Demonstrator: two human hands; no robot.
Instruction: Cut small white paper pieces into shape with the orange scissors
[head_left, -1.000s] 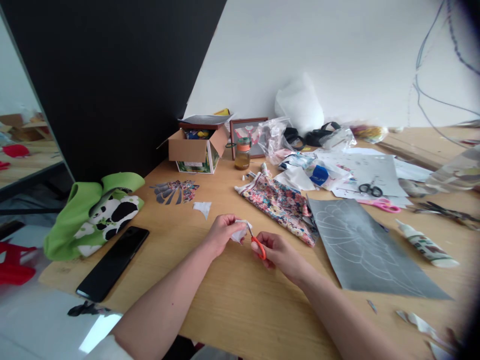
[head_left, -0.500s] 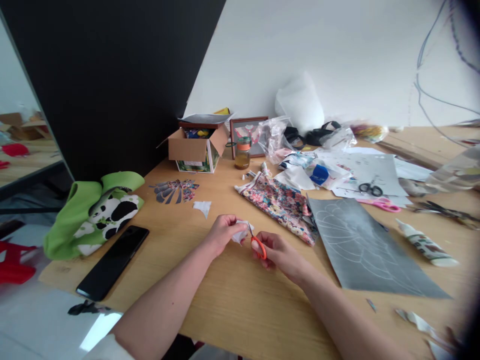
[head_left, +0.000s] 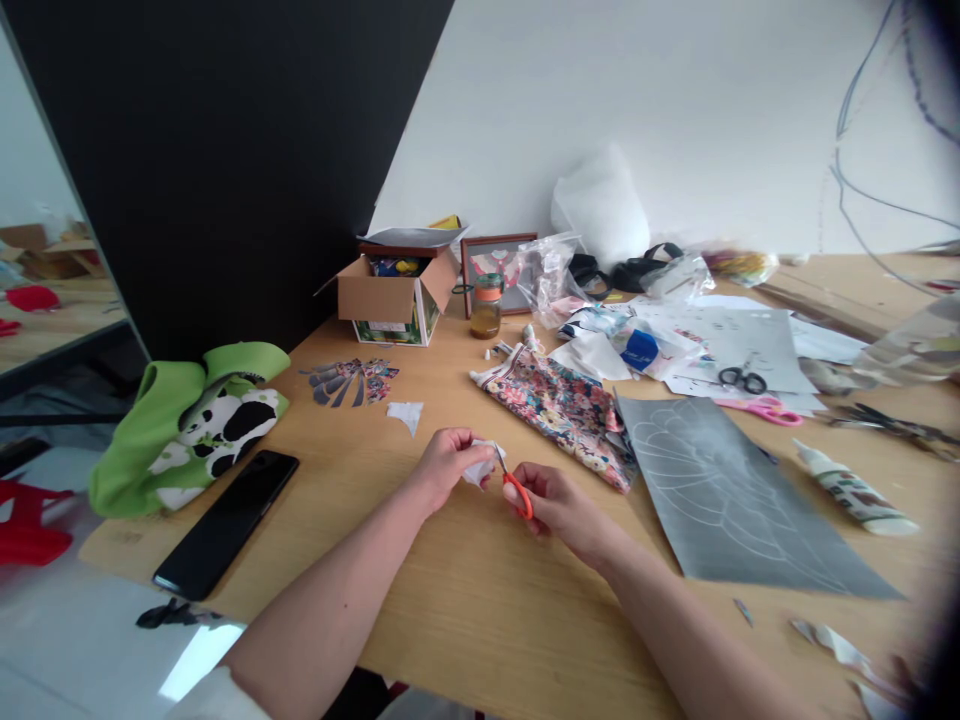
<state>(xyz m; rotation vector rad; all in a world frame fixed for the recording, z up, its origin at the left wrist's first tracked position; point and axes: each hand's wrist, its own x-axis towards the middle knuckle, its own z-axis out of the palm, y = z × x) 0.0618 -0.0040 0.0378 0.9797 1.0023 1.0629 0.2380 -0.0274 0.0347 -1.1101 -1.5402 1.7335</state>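
At frame centre the left hand [head_left: 442,462] pinches a white scrap [head_left: 480,466] while the right hand [head_left: 559,505] grips orange scissors [head_left: 513,486] whose blades meet it. Floral fabric [head_left: 559,405] and a grey sheet [head_left: 720,495] lie right on the table [head_left: 465,600], a phone [head_left: 226,522] lower left. Nothing has shifted since the earlier frames.

A wooden counter [head_left: 465,620] carries a black phone [head_left: 227,522] and green panda bag [head_left: 191,420] at left, a cardboard box [head_left: 394,295] and jar [head_left: 485,306] far back, floral fabric [head_left: 559,405] mid-counter, and a grey sheet [head_left: 739,510] and glue tube [head_left: 851,490] at right.
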